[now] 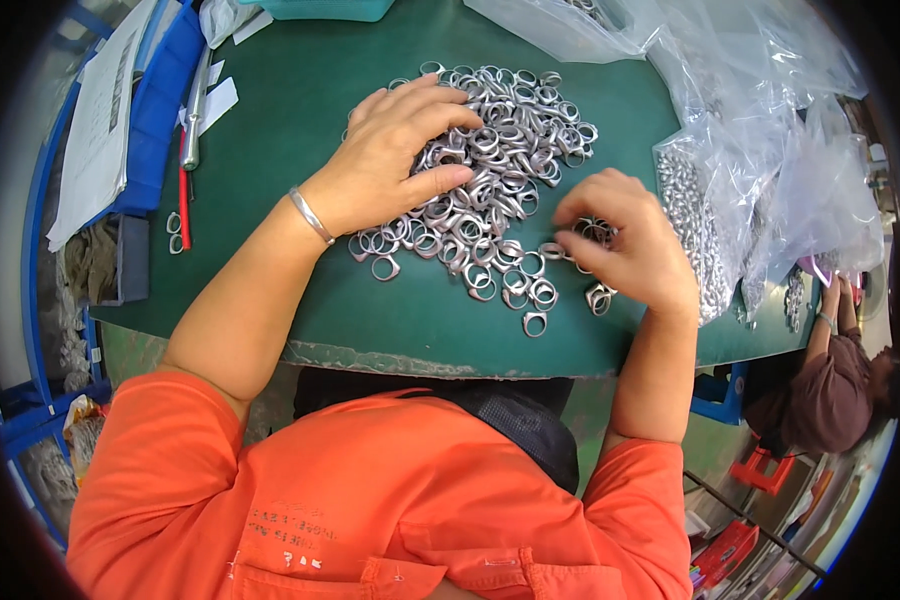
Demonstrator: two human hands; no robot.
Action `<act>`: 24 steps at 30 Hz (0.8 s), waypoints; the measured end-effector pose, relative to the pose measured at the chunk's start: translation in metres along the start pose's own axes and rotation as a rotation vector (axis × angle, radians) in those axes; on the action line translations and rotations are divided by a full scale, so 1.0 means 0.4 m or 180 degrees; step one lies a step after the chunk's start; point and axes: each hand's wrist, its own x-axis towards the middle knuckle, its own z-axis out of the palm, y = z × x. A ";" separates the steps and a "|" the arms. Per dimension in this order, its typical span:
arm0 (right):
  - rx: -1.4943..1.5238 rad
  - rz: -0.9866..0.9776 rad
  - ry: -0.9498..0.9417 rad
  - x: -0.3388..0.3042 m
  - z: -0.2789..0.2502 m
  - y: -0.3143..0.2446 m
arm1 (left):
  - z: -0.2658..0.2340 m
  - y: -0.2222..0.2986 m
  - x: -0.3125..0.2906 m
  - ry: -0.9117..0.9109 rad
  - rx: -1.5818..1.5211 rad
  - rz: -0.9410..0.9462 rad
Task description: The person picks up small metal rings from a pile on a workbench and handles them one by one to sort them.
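Observation:
A heap of silver-coloured metal rings lies on the green tabletop, with several loose ones along its near edge. My left hand rests on the heap's left side, fingers spread and thumb apart, gripping nothing. At the heap's right edge, my right hand curves over a few rings. A gap shows between its thumb and fingers, with rings visible there; whether any touch the palm is hidden. One single ring lies nearest the table's front edge.
Clear plastic bags full of small metal pieces cover the table's right side. A teal tray stands at the far edge. Left are a blue bin, papers, a red-handled tool and scissors handles. Another person sits far right.

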 end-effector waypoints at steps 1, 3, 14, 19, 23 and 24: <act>0.0035 -0.0130 -0.0204 0.006 0.006 -0.005 | -0.002 -0.001 -0.001 -0.0011 0.0018 -0.0013; -0.0094 -0.0195 -0.0294 0.000 0.021 -0.005 | -0.001 -0.001 -0.001 -0.0024 0.0035 -0.0031; -0.0257 -0.0243 -0.0221 -0.003 0.020 0.008 | 0.001 -0.004 -0.001 -0.0047 0.0009 -0.0030; 0.0091 -0.0066 -0.0288 -0.021 -0.037 0.035 | 0.003 0.000 0.001 -0.0011 -0.0023 -0.0022; 0.0189 -0.0252 -0.0263 -0.004 -0.005 0.011 | 0.001 -0.002 -0.002 -0.0036 0.0008 -0.0047; -0.0081 -0.0220 -0.0346 -0.002 0.014 -0.002 | 0.001 -0.002 -0.003 -0.0025 0.0010 -0.0038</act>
